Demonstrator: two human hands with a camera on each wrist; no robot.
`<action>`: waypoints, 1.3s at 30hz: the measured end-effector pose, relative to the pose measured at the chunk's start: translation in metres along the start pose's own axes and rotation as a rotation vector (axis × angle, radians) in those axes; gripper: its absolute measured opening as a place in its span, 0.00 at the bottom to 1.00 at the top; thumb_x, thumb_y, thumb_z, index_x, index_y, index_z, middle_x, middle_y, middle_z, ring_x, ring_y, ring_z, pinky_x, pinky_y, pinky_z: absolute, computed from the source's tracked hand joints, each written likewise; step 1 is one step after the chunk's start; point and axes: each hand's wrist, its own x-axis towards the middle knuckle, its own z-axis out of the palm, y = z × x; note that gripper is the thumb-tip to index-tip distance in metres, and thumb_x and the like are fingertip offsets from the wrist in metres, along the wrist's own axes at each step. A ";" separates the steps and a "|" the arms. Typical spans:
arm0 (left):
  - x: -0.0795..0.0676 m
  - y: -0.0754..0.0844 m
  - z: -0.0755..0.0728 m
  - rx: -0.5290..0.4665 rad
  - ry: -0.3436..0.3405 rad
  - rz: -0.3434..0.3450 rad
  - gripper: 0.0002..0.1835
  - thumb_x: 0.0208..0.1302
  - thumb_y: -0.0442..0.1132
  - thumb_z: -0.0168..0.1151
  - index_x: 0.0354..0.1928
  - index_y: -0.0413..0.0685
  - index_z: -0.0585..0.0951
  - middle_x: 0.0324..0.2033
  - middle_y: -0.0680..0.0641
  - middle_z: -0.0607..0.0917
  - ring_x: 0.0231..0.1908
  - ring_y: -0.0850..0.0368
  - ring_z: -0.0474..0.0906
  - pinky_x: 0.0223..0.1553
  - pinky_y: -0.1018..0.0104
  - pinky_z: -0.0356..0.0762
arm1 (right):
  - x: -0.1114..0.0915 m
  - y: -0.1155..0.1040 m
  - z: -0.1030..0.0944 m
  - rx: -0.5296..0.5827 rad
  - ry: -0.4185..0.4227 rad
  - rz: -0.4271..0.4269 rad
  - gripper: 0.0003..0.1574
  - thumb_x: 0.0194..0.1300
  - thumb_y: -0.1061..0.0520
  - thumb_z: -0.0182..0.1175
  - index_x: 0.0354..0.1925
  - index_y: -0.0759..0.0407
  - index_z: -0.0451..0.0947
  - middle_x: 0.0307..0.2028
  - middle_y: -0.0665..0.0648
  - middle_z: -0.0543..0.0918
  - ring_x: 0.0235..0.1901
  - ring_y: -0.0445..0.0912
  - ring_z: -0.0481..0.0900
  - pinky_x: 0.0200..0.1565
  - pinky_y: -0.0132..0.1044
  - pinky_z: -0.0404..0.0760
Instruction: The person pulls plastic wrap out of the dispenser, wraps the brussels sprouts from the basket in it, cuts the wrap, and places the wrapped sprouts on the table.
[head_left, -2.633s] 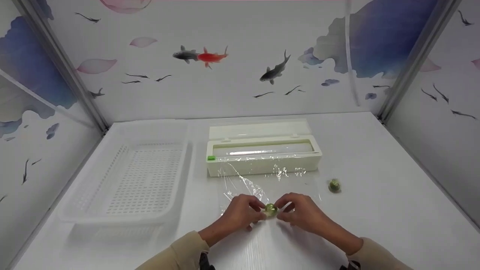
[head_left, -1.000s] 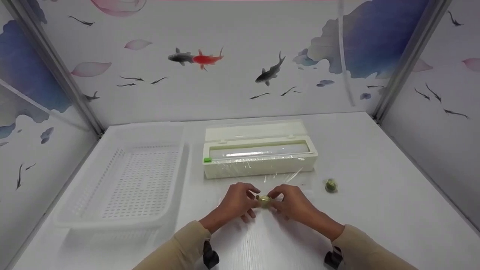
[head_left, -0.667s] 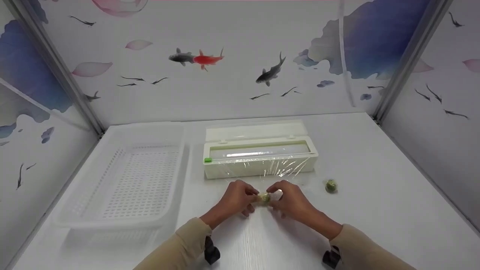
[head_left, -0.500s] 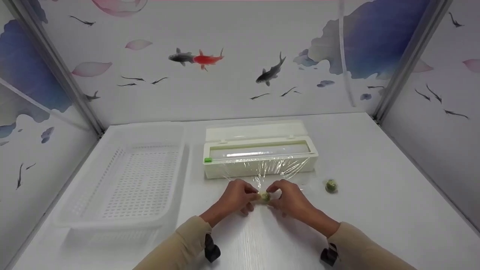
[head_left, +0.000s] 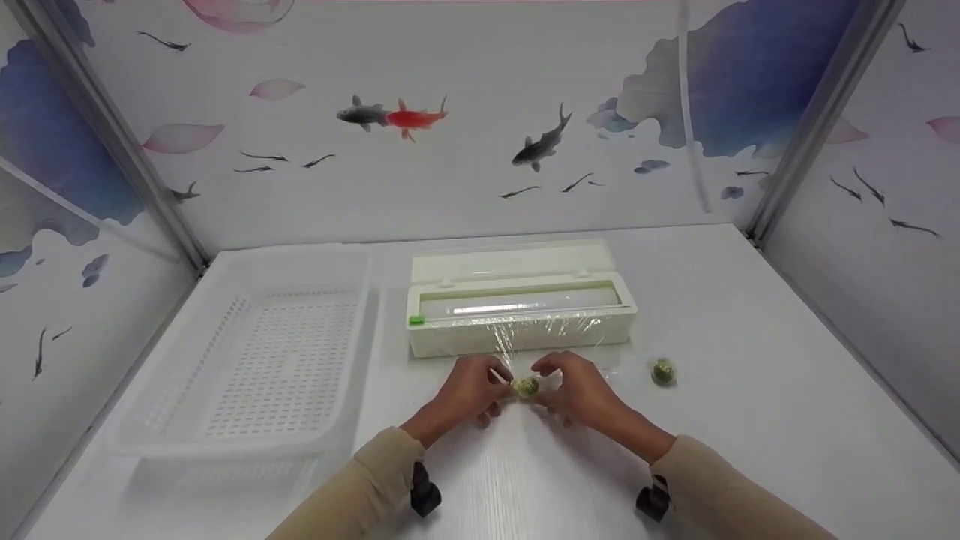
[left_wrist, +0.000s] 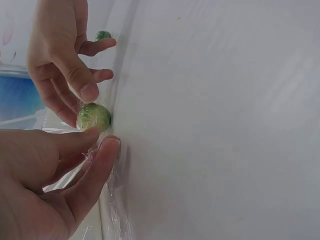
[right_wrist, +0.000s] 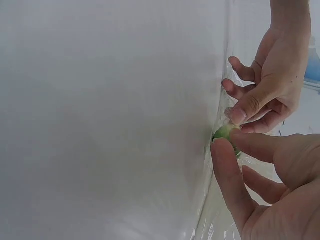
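A small Brussels sprout (head_left: 528, 386) in clear cling film sits between both hands, close over the table. My left hand (head_left: 471, 388) pinches the gathered film at the sprout's left side with thumb and index finger, as the left wrist view shows. My right hand (head_left: 581, 388) holds the sprout (right_wrist: 225, 134) from its right side, thumb and index fingertips at it. From the sprout, stretched film (head_left: 504, 337) runs back to a cream cling film dispenser (head_left: 525, 334) with its lid raised and a roll inside. A second wrapped sprout (head_left: 663, 372) lies to the right.
At the left stands a white perforated plastic basket (head_left: 352, 390). A green slider (head_left: 416, 320) sits at the left end of the dispenser's front edge. Printed panels (head_left: 465, 180) enclose the white table (head_left: 750, 337) at the back and sides.
Both hands have moved away from me toward the dispenser with the sprout. The film has drawn from a wide sheet into a narrow bunch near the sprout. The right index finger has lifted slightly.
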 end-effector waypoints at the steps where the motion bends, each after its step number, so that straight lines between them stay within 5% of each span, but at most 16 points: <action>1: 0.000 0.000 -0.001 0.011 0.001 -0.005 0.06 0.63 0.30 0.67 0.41 0.37 0.84 0.28 0.40 0.88 0.16 0.58 0.80 0.15 0.64 0.82 | 0.000 0.000 0.000 0.000 -0.007 -0.001 0.20 0.57 0.65 0.71 0.49 0.63 0.82 0.50 0.65 0.81 0.17 0.42 0.80 0.16 0.35 0.81; 9: 0.004 0.003 -0.003 0.084 -0.002 0.022 0.11 0.60 0.31 0.70 0.44 0.38 0.84 0.29 0.43 0.88 0.16 0.57 0.80 0.14 0.66 0.80 | 0.004 0.000 0.000 -0.054 0.000 -0.052 0.13 0.61 0.65 0.68 0.45 0.64 0.85 0.46 0.65 0.85 0.19 0.43 0.83 0.16 0.33 0.79; 17: 0.012 0.002 -0.005 0.117 0.014 -0.009 0.06 0.63 0.33 0.69 0.40 0.40 0.88 0.29 0.45 0.89 0.16 0.60 0.76 0.13 0.75 0.72 | 0.011 -0.004 0.004 -0.136 0.097 -0.032 0.18 0.52 0.61 0.77 0.42 0.60 0.83 0.44 0.58 0.84 0.46 0.53 0.82 0.50 0.46 0.83; 28: 0.018 0.000 -0.002 0.141 0.036 0.021 0.11 0.59 0.32 0.71 0.44 0.39 0.83 0.29 0.45 0.87 0.17 0.59 0.79 0.15 0.73 0.75 | 0.018 -0.005 0.003 -0.188 0.094 -0.030 0.10 0.57 0.62 0.73 0.39 0.59 0.86 0.40 0.58 0.85 0.41 0.52 0.83 0.34 0.38 0.84; 35: 0.023 -0.002 -0.005 0.173 0.067 0.068 0.04 0.63 0.31 0.67 0.40 0.40 0.86 0.33 0.42 0.88 0.19 0.58 0.81 0.18 0.73 0.78 | 0.021 -0.006 0.004 -0.180 0.115 -0.017 0.20 0.53 0.60 0.76 0.45 0.61 0.84 0.45 0.60 0.84 0.49 0.55 0.82 0.52 0.48 0.83; 39: 0.025 -0.001 -0.005 0.174 0.069 0.068 0.05 0.63 0.31 0.67 0.41 0.39 0.85 0.36 0.43 0.88 0.22 0.58 0.81 0.20 0.72 0.80 | 0.025 -0.005 0.004 -0.198 0.123 -0.031 0.16 0.55 0.61 0.75 0.42 0.61 0.84 0.44 0.59 0.84 0.47 0.54 0.82 0.49 0.48 0.83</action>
